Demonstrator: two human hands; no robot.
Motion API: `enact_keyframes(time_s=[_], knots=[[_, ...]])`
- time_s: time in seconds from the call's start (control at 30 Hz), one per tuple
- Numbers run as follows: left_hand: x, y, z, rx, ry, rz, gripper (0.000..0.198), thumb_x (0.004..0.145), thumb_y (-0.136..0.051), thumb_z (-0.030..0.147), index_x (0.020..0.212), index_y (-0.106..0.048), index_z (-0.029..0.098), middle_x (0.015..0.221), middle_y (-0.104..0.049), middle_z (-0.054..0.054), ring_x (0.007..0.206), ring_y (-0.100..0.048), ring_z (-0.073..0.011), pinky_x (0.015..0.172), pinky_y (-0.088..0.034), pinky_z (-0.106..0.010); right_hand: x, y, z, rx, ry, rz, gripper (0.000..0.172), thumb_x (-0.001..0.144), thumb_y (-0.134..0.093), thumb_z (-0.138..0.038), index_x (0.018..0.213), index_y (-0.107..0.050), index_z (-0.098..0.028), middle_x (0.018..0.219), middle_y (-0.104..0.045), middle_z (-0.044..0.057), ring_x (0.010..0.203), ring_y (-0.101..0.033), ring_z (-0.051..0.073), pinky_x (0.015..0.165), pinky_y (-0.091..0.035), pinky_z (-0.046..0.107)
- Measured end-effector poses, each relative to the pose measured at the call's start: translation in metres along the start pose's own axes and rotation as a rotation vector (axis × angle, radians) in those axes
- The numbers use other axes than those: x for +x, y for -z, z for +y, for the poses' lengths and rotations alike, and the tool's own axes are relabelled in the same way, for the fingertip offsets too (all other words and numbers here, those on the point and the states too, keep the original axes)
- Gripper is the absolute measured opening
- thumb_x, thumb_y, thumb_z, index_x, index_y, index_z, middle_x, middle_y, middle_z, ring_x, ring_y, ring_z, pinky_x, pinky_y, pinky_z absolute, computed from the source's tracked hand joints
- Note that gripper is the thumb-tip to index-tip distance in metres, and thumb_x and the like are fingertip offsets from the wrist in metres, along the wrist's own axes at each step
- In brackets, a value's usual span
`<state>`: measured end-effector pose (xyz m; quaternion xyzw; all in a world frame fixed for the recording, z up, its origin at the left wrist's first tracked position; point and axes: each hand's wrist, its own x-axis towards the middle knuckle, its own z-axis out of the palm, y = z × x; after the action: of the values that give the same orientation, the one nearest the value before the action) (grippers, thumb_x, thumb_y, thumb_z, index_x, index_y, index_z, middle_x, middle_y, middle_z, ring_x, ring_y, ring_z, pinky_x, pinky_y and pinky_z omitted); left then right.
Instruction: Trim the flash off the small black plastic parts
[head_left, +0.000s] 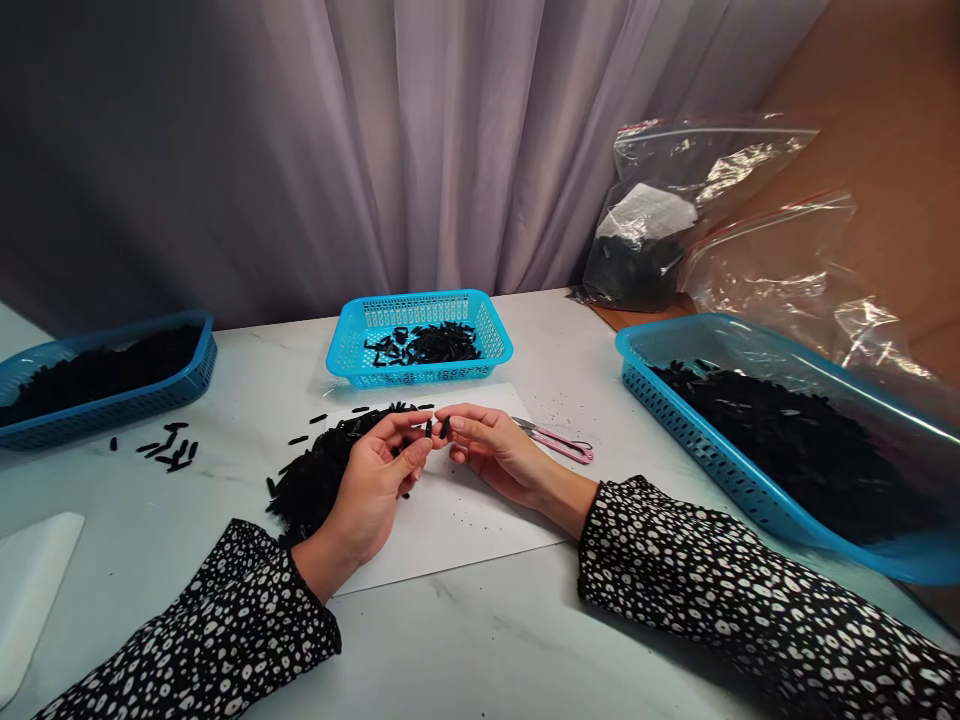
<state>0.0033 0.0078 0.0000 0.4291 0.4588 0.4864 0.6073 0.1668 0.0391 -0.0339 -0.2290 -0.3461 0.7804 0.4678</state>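
Note:
My left hand (379, 480) pinches a small black elongated piece (428, 428) between thumb and fingertips. Close beside it, my right hand (499, 450) pinches another small black piece (445, 428); whether the two pieces touch I cannot tell. Both hands hover over a white sheet (457, 540) sprinkled with tiny dark specks. A heap of similar black pieces (315, 480) lies on the sheet's left side, partly hidden behind my left hand. Small scissors with pink handles (566, 445) rest just right of my right hand, their blades partly hidden by it.
Behind the sheet stands a blue basket (341, 345) with some black pieces. Fuller blue baskets stand at left (202, 365) and right (675, 440). Several loose pieces (180, 460) lie at left, near a white object (37, 580). Clear zip bags (637, 260) lean back right.

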Motion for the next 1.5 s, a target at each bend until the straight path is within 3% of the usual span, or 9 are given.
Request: enact_keyframes(time_s=[0.2, 0.33, 0.5, 0.67, 0.83, 0.93, 1.2, 1.37, 1.5], knots=[[0.0000, 0.0000, 0.0000, -0.010, -0.001, 0.006, 0.034, 0.070, -0.084, 0.032, 0.100, -0.072, 0.020, 0.073, -0.063, 0.002, 0.053, -0.042, -0.0043, 0.049, -0.028, -0.019, -0.0011, -0.0022, -0.0023, -0.005, -0.004, 0.024, 0.016, 0.073, -0.079, -0.026, 0.085, -0.073, -0.016, 0.084, -0.067, 0.004, 0.073, -0.058, 0.012, 0.060, -0.041, 0.024], [0.0001, 0.0007, -0.0003, 0.007, 0.012, 0.002, 0.037, 0.071, -0.083, 0.034, 0.103, -0.072, 0.020, 0.077, -0.066, -0.001, 0.053, -0.042, -0.0050, 0.050, -0.027, -0.020, -0.0012, -0.0014, -0.0034, 0.032, -0.030, 0.040, 0.009, 0.075, -0.066, -0.026, 0.077, -0.064, -0.018, 0.065, -0.059, -0.001, 0.054, -0.046, 0.010, 0.047, -0.029, 0.022], [0.0004, 0.0004, -0.0016, 0.048, 0.012, -0.014, 0.038, 0.073, -0.081, 0.035, 0.105, -0.070, 0.018, 0.077, -0.067, -0.001, 0.054, -0.041, -0.0062, 0.050, -0.027, -0.021, -0.0018, -0.0060, -0.0008, -0.123, -0.041, 0.026, 0.029, 0.082, -0.068, -0.046, 0.080, -0.062, -0.018, 0.056, -0.044, -0.007, 0.046, -0.025, 0.007, 0.044, -0.012, 0.023], [-0.0015, -0.0011, -0.0029, 0.073, 0.034, -0.039, 0.038, 0.074, -0.079, 0.028, 0.108, -0.064, 0.020, 0.074, -0.063, 0.002, 0.053, -0.040, -0.0062, 0.050, -0.027, -0.021, -0.0020, -0.0094, 0.0027, -0.215, 0.024, 0.026, 0.043, 0.067, -0.084, -0.051, 0.069, -0.057, -0.018, 0.058, -0.050, -0.005, 0.048, -0.027, 0.007, 0.046, -0.014, 0.024], [-0.0027, -0.0020, -0.0026, 0.024, 0.080, -0.030, 0.034, 0.076, -0.070, 0.017, 0.109, -0.063, 0.020, 0.093, -0.066, -0.003, 0.067, -0.053, -0.0087, 0.056, -0.035, -0.021, -0.0010, -0.0045, -0.0014, -0.138, 0.004, 0.106, 0.043, 0.063, -0.087, -0.051, 0.075, -0.066, -0.016, 0.054, -0.045, -0.007, 0.046, -0.019, 0.005, 0.044, -0.009, 0.025], [-0.0017, -0.0024, -0.0036, 0.000, 0.049, -0.029, 0.033, 0.075, -0.072, 0.021, 0.107, -0.063, 0.019, 0.094, -0.066, -0.004, 0.067, -0.055, -0.0096, 0.055, -0.036, -0.022, -0.0009, -0.0024, -0.0027, -0.116, -0.006, 0.097, 0.042, 0.063, -0.087, -0.050, 0.079, -0.069, -0.015, 0.061, -0.052, -0.004, 0.047, -0.020, 0.005, 0.044, -0.010, 0.024], [0.0002, -0.0016, -0.0026, 0.054, 0.026, -0.049, 0.023, 0.080, -0.074, 0.035, 0.090, -0.064, 0.017, 0.075, -0.070, -0.003, 0.048, -0.043, -0.0060, 0.048, -0.026, -0.022, -0.0015, -0.0010, -0.0012, -0.096, 0.003, 0.075, 0.038, 0.065, -0.086, -0.046, 0.084, -0.073, -0.016, 0.059, -0.048, -0.005, 0.048, -0.023, 0.006, 0.044, -0.012, 0.025], [-0.0008, 0.0011, -0.0004, 0.075, 0.025, -0.055, 0.044, 0.081, -0.073, 0.036, 0.120, -0.067, 0.017, 0.075, -0.069, -0.003, 0.046, -0.038, -0.0052, 0.048, -0.024, -0.023, -0.0030, -0.0034, -0.0013, -0.083, 0.021, 0.025, 0.024, 0.079, -0.071, -0.041, 0.075, -0.065, -0.018, 0.071, -0.060, 0.001, 0.056, -0.044, 0.011, 0.047, -0.026, 0.024], [-0.0026, 0.0017, -0.0004, 0.102, 0.001, -0.088, 0.054, 0.083, -0.071, 0.034, 0.133, -0.057, 0.019, 0.071, -0.067, 0.000, 0.045, -0.037, -0.0051, 0.048, -0.026, -0.022, -0.0025, -0.0040, 0.0020, -0.149, 0.000, 0.001, 0.024, 0.086, -0.061, -0.041, 0.076, -0.062, -0.018, 0.063, -0.057, -0.001, 0.050, -0.041, 0.010, 0.045, -0.021, 0.024]])
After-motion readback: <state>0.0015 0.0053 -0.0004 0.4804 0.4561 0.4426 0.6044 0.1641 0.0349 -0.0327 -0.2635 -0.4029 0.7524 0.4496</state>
